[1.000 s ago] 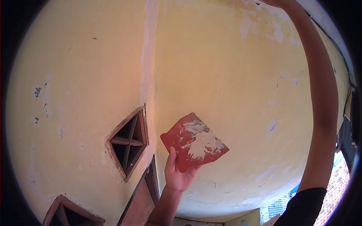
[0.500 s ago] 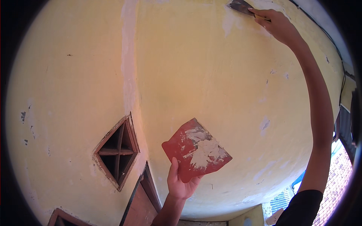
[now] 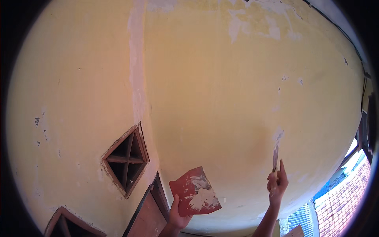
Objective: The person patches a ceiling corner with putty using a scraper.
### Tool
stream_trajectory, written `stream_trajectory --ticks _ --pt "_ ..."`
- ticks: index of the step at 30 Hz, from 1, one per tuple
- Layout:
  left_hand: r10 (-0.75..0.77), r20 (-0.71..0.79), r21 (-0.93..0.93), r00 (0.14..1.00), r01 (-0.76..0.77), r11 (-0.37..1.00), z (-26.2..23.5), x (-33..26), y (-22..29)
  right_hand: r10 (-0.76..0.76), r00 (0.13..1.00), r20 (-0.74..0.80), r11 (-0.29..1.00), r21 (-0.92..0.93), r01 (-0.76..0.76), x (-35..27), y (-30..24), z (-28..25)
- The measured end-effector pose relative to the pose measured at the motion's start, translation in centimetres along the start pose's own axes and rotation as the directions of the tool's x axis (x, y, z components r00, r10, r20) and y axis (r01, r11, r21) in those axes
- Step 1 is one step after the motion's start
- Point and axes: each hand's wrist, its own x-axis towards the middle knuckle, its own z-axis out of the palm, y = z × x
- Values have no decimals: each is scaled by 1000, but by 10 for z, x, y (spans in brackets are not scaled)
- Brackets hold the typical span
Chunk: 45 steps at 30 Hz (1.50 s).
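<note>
My left hand (image 3: 178,215) grips the lower corner of a flat red board (image 3: 195,191) smeared with white filler, held up in front of the yellow wall (image 3: 221,98). My right hand (image 3: 277,183) holds a narrow putty knife (image 3: 275,157) upright, its blade tip against a pale filled patch (image 3: 278,135) on the wall. The two hands are apart, the board to the left of the knife.
White filled patches (image 3: 252,19) mark the wall near the top. A pale vertical strip (image 3: 136,67) runs down the wall corner. A diamond-shaped wooden vent (image 3: 126,160) sits at the lower left, another vent (image 3: 69,223) below it. Tiled roofs (image 3: 347,193) show at the lower right.
My right arm has come down from the top of the wall to a patch low on the right, knife still in hand. The view has tilted, and the board sits lower.
</note>
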Motion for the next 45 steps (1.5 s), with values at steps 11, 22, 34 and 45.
stream_trajectory --ticks 11,22,34,45 --pt "-194 -331 21 923 213 977 10 5 -138 400 910 107 833 372 -410 -70 106 -65" --pt "62 -388 157 919 0 988 26 47 -154 408 804 432 760 327 -561 -40 116 -32" --pt "197 -371 310 908 -78 947 26 4 -105 205 700 684 950 33 -311 -64 45 24" --pt "393 -293 261 872 -322 910 -74 20 -56 3 594 805 994 -70 89 -100 74 113"
